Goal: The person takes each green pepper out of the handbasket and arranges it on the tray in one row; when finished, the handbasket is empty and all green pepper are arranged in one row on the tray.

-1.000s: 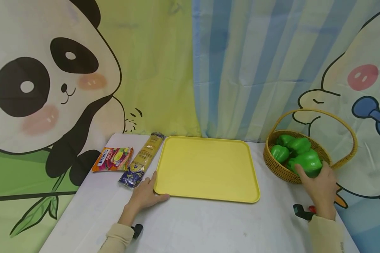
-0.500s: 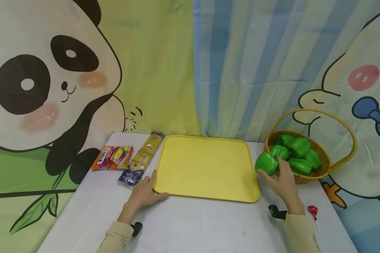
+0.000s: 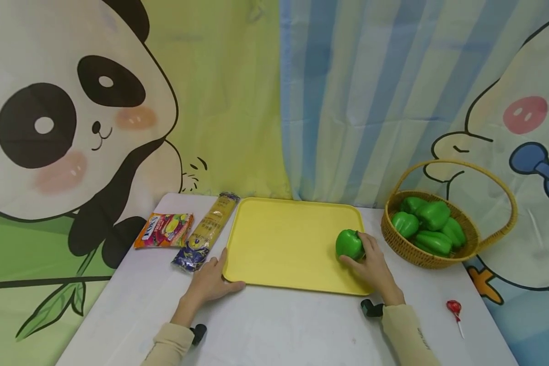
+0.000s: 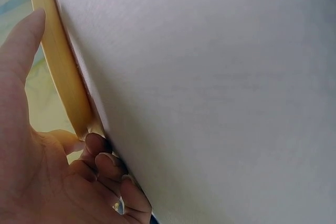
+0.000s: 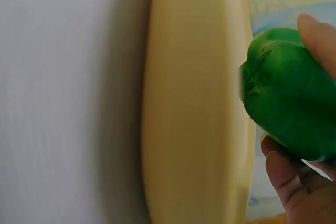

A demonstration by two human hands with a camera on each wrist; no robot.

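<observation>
I have the right hand (image 3: 370, 262) grasping a green pepper (image 3: 349, 244) between the thumb and fingers, over the right part of the yellow tray (image 3: 283, 244). The pepper lies at the fingertips, to the left of the palm and a little forward of it, so the relation that matters is its underside to the tray floor below. It looks nearly round from overhead, and I can't make out a clear long axis. The right hand is the one at work; the left hand (image 3: 210, 279) is well apart at the tray's near left corner, thumb against the near edge and index finger against the left side, touching rather than clasping. The basket (image 3: 404, 250) of other peppers stands just beyond the tray's right side on the desk (image 3: 302, 330). The right wrist view shows the pepper past the rim, but the tray wall hides the floor, so I cannot tell whether they touch. That view also cuts off part of the pepper and much of the hand.
</observation>
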